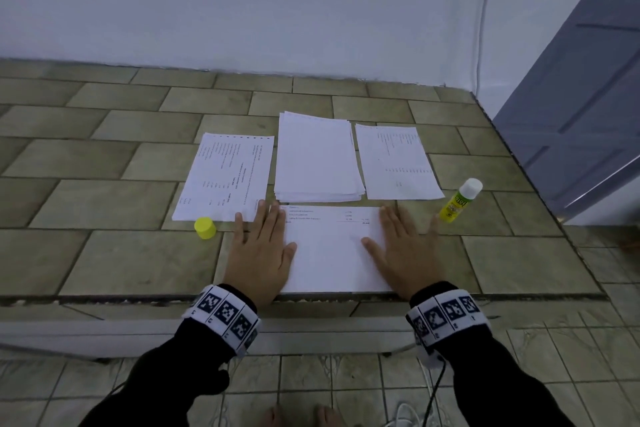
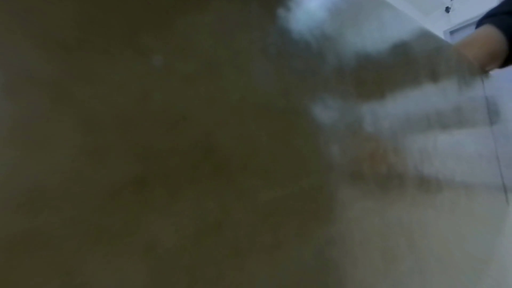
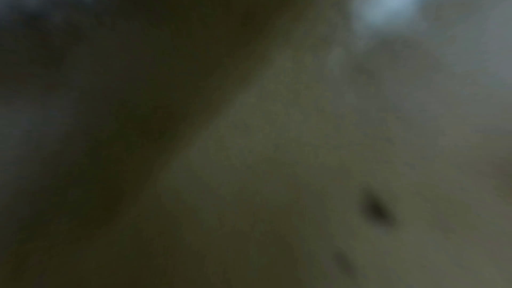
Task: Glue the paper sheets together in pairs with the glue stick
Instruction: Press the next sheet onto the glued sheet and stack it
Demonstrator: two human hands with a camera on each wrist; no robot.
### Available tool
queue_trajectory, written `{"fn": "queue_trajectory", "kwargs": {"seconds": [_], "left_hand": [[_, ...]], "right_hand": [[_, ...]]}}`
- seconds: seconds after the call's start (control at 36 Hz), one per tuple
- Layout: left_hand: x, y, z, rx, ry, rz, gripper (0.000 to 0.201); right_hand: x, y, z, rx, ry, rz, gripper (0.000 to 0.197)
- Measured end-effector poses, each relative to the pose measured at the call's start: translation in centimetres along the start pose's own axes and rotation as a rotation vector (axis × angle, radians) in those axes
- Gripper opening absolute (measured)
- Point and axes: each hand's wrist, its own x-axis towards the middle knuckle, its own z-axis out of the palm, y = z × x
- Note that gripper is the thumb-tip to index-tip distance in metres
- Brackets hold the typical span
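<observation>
Bare tiled ledge is stretching away to the left. A printed sheet is lying just beside the yellow cap. The left hand is pressing flat, fingers straight, on the left edge of the near sheet, which is reaching the ledge's front lip. Behind it a paper stack is sitting. The right hand is pressing flat on the right edge. Another sheet and the uncapped glue stick are lying beyond, near the ledge's right edge.

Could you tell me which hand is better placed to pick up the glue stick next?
Right: the glue stick lies just beyond the right hand; the left hand sits across the sheet.
</observation>
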Motion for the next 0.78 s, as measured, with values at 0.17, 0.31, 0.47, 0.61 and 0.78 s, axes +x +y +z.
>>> {"fn": "queue_trajectory", "kwargs": {"seconds": [0.17, 0.31, 0.47, 0.61, 0.78], "left_hand": [[0.0, 0.0, 0.2, 0.005, 0.001, 0.001, 0.066], [0.0, -0.1, 0.3, 0.005, 0.016, 0.016, 0.065], [0.0, 0.0, 0.2, 0.007, 0.008, 0.0, 0.065], [0.0, -0.1, 0.2, 0.011, -0.007, -0.005, 0.066], [0.0, 0.0, 0.4, 0.011, -0.006, -0.01, 0.065]], "right_hand": [[0.3, -5.2, -1.1, 0.154, 0.01, -0.126, 0.095], [0.7, -8.5, 0.3, 0.16, -0.027, -0.39, 0.096], [0.8, -4.3, 0.9, 0.118, -0.018, -0.219, 0.096], [0.1, 0.4, 0.5, 0.1, -0.051, -0.054, 0.094], [0.3, -1.4, -0.1, 0.068, 0.081, -0.022, 0.077]]}}
